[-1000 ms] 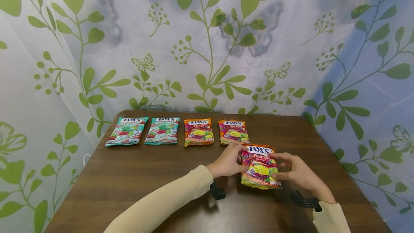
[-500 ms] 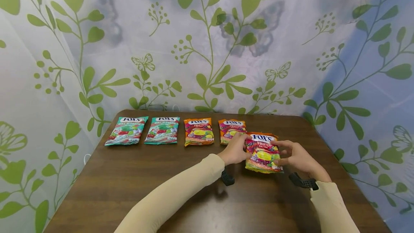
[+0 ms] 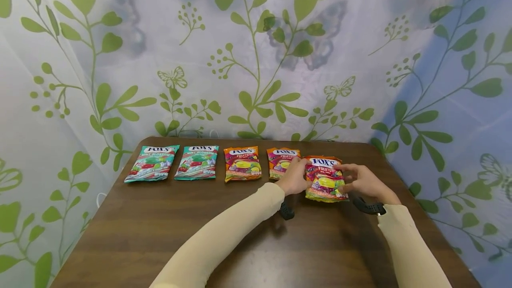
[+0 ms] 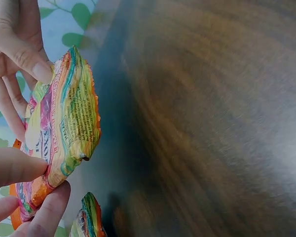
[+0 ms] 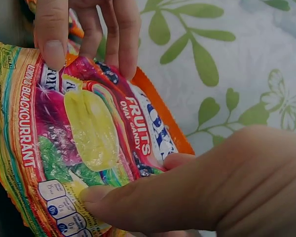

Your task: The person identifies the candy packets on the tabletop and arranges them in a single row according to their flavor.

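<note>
Both hands hold one orange and purple bag of Fox's Fruits oval candy [image 3: 325, 182] by its two sides. My left hand [image 3: 294, 178] pinches its left edge, thumb on the printed front [image 5: 89, 131]. On the right edge, my right hand [image 3: 367, 183] grips with the thumb on the front and fingers behind. The bag is tilted, its lower edge [image 4: 83, 111] apart from the tabletop in the left wrist view. Just left of it lies a matching fruit candy bag [image 3: 280, 162], partly hidden by the left hand.
Further left in the same row lie another fruit candy bag [image 3: 242, 164] and two teal Mint Blossom candy bags, one inner [image 3: 197, 163] and one outer [image 3: 153, 164]. The brown wooden table [image 3: 240, 243] ends at a leaf-patterned curtain [image 3: 208, 92].
Both hands have carried the fruit candy bag away from me toward the back of the table, up beside the row. The other bags have stayed in place.
</note>
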A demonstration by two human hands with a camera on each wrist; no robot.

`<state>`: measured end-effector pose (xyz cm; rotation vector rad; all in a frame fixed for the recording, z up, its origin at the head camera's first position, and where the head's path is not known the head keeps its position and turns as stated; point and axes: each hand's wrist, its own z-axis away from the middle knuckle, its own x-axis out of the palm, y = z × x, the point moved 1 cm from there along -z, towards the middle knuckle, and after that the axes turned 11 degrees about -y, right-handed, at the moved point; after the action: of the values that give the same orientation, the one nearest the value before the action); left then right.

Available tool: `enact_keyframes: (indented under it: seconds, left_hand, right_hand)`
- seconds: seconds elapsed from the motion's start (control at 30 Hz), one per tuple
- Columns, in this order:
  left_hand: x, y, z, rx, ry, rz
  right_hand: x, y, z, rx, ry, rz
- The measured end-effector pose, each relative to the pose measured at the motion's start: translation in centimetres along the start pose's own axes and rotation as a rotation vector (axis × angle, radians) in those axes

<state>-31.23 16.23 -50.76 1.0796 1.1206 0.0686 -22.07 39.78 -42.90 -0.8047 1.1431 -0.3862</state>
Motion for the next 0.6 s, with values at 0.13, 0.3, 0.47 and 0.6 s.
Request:
enact_keyframes:
  seconds: [0.13,0.3,0.47,0.6]
  left_hand:
    - [-1.0,1.5,0.5,-0.004,-0.002,0.011]
    - [-0.9,1.5,-0.8,-0.007,-0.006,0.042]
    - [0.4,0.4,-3.5,0.0,0.011,0.031]
    - [-0.3,1.7,-3.1,-0.011,-0.003,0.025]
  right_hand:
    - [-0.6,0.4,-0.9,0.025,-0.004,-0.021]
    - [-1.2,0.9,-2.1,0.056,0.0,-0.032]
    - [-1.6,1.6,-2.7,0.099,0.012,-0.066]
    - [-1.9,1.9,-3.1,0.121,0.02,-0.088]
